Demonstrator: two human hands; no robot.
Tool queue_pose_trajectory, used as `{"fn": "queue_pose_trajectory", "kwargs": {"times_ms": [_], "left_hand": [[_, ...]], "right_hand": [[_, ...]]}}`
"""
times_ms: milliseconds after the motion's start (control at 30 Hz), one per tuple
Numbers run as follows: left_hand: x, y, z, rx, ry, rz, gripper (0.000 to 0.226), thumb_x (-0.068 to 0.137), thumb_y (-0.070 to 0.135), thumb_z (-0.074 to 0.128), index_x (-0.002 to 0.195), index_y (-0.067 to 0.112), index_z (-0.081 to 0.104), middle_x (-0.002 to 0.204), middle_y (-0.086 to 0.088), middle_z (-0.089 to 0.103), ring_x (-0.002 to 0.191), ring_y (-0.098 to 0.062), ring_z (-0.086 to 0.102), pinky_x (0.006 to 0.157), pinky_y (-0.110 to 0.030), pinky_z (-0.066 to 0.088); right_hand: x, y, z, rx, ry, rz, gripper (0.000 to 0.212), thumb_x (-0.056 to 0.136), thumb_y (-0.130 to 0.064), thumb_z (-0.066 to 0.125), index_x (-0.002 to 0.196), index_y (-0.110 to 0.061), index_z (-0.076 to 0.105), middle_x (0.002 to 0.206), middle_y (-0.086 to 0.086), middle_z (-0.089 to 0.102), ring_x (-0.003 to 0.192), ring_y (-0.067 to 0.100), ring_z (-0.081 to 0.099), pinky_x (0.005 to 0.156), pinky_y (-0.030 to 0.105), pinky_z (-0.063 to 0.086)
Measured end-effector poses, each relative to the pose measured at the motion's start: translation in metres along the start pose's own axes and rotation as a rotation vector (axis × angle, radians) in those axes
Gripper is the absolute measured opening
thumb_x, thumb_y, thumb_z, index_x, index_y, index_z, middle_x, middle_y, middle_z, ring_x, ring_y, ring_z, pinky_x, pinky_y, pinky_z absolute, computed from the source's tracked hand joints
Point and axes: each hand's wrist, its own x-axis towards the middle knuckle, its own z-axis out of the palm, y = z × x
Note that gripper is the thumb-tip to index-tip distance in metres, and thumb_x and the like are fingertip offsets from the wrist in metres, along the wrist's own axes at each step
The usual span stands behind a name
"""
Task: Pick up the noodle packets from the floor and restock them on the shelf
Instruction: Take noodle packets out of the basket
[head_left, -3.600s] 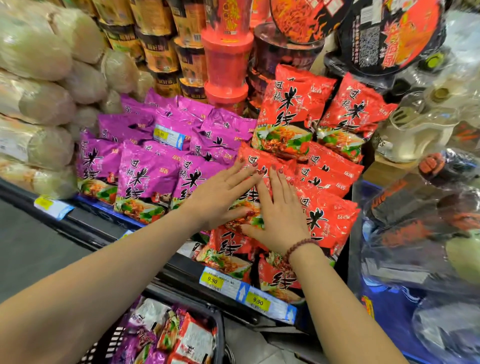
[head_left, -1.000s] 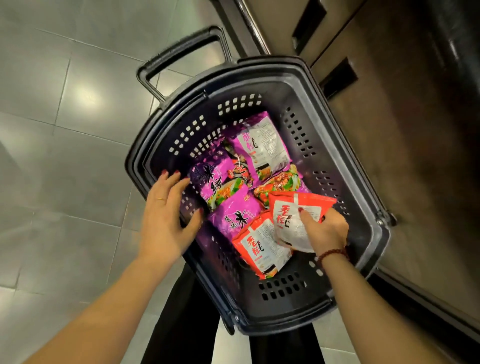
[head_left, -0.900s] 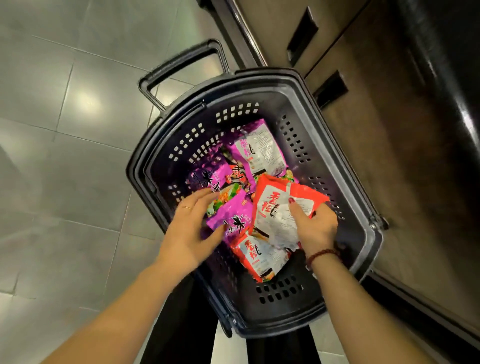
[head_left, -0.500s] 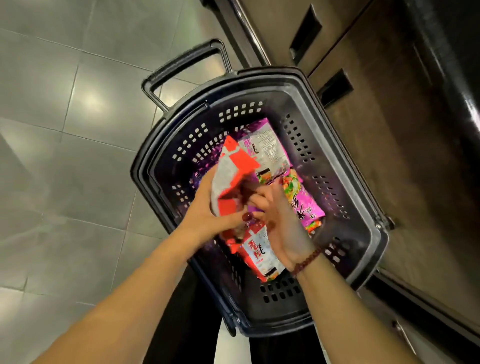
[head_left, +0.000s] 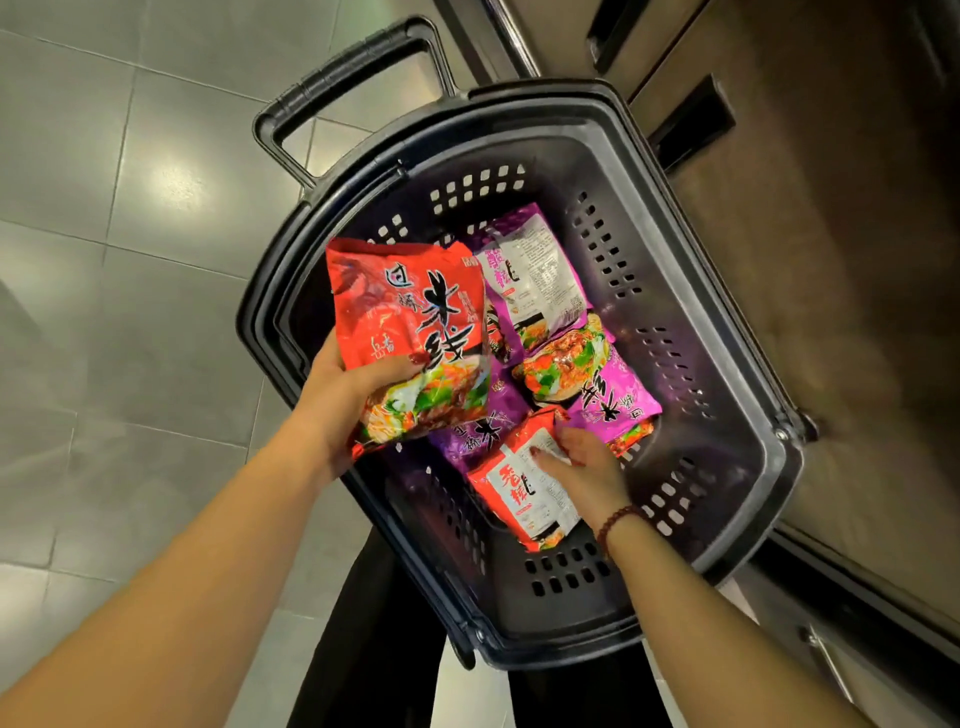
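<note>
Left hand (head_left: 337, 405) grips a red packet (head_left: 410, 322); right hand (head_left: 587, 473), fingers relaxed, rests on a second packet (head_left: 514, 493).

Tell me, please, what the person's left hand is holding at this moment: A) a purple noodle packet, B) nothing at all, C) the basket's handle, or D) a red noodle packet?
D: the left hand grips a red noodle packet by its lower end, printed front towards the camera, raised above the basket.
</note>
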Motion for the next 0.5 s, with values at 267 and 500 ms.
{"fn": "queue_pose_trajectory", "kwargs": {"times_ms": [267,500], "left_hand": [[0.004,-0.007,-0.001,0.005,-0.055,0.031,0.059,0.062,0.004,0.079,0.114,0.021,0.057,0.098,-0.004,0.074,0.082,-0.024,0.073,0.061,-0.033,0.058],[-0.003,-0.010,-0.002,0.019,-0.015,0.053,0.056,0.061,0.010,0.073,0.114,0.018,0.057,0.098,-0.005,0.074,0.082,-0.026,0.073,0.062,-0.036,0.059]], "right_hand": [[0.014,0.048,0.036,-0.692,-0.038,-0.075,0.134,0.057,-0.053,0.087,0.154,-0.025,-0.002,0.161,-0.001,0.002,0.148,0.028,0.003,0.120,0.046,0.015],[0.022,0.058,0.045,-0.639,0.138,-0.084,0.106,0.071,-0.021,0.082,0.151,-0.029,0.013,0.148,0.003,0.026,0.139,0.029,0.023,0.109,0.049,0.036]]}}
